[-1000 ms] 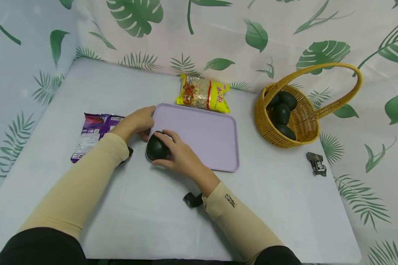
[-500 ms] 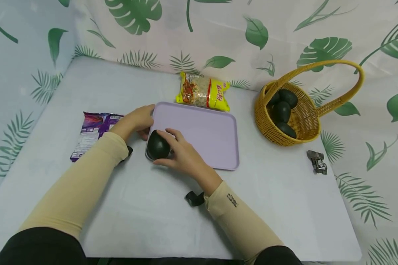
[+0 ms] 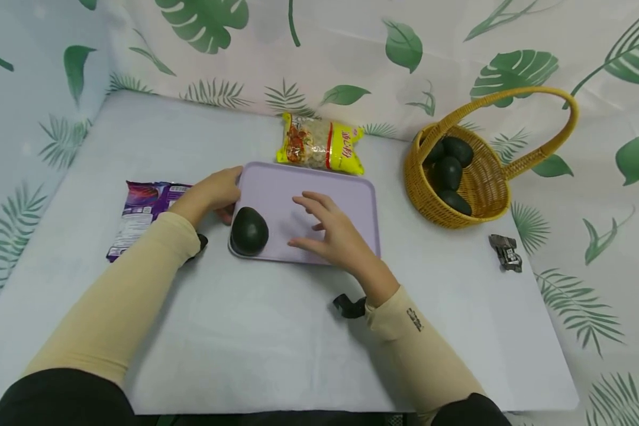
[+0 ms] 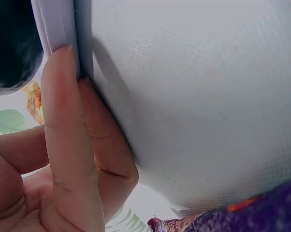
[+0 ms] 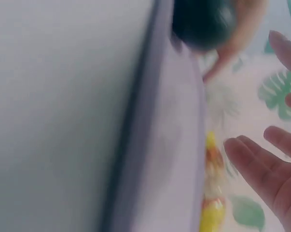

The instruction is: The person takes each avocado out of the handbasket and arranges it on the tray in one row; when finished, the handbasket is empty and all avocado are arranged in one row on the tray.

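A dark green avocado (image 3: 249, 231) lies on the near left corner of the lilac tray (image 3: 346, 186). At the tray's left edge, my left hand (image 3: 215, 192) grips the rim; in the left wrist view its thumb (image 4: 65, 106) lies against the rim with a bent finger (image 4: 111, 145) beside it. My right hand (image 3: 332, 231) hovers over the middle of the tray, fingers spread and holding nothing, to the right of the avocado. The right wrist view shows those spread fingers (image 5: 261, 164) apart from the avocado (image 5: 203, 21).
A wicker basket (image 3: 431, 204) with a tall handle holds several avocados at the right. Behind the tray lies a yellow food bag (image 3: 319, 144). A purple packet (image 3: 138, 222) sits left, partly under my left arm. A small black wrapped packet (image 3: 506, 253) lies near the table's right edge.
My right hand has let go of the avocado and moved right over the tray. The avocado stays on the tray's near left corner. My left hand keeps its place at the tray edge.
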The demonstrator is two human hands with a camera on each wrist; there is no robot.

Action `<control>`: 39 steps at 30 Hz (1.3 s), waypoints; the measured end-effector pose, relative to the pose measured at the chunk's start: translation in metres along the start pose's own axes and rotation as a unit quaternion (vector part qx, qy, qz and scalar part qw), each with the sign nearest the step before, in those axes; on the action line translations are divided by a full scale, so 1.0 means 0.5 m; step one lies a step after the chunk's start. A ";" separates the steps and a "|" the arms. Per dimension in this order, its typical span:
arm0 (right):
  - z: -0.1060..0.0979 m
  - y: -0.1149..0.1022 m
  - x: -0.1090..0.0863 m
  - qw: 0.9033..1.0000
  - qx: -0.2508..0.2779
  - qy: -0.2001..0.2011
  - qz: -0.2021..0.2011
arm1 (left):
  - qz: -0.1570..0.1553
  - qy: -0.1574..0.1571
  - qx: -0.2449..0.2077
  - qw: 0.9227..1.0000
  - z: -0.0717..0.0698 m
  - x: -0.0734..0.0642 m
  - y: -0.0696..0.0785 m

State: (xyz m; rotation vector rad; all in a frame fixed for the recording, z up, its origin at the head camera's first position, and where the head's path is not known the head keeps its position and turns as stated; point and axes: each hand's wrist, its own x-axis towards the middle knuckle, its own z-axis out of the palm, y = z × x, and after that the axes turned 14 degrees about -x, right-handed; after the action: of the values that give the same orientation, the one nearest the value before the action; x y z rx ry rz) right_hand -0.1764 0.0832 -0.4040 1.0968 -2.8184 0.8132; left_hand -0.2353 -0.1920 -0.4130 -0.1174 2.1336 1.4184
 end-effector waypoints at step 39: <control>-0.421 0.503 -0.063 0.927 -0.212 -0.191 0.244 | -0.010 0.017 -0.003 1.000 0.002 0.001 -0.003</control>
State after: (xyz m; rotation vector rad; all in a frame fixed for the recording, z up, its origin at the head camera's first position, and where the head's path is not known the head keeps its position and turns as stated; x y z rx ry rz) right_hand -0.3482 0.3580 -0.3444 0.5371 -3.4125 -0.0546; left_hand -0.2350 -0.1918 -0.4148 -0.1657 2.1488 1.4218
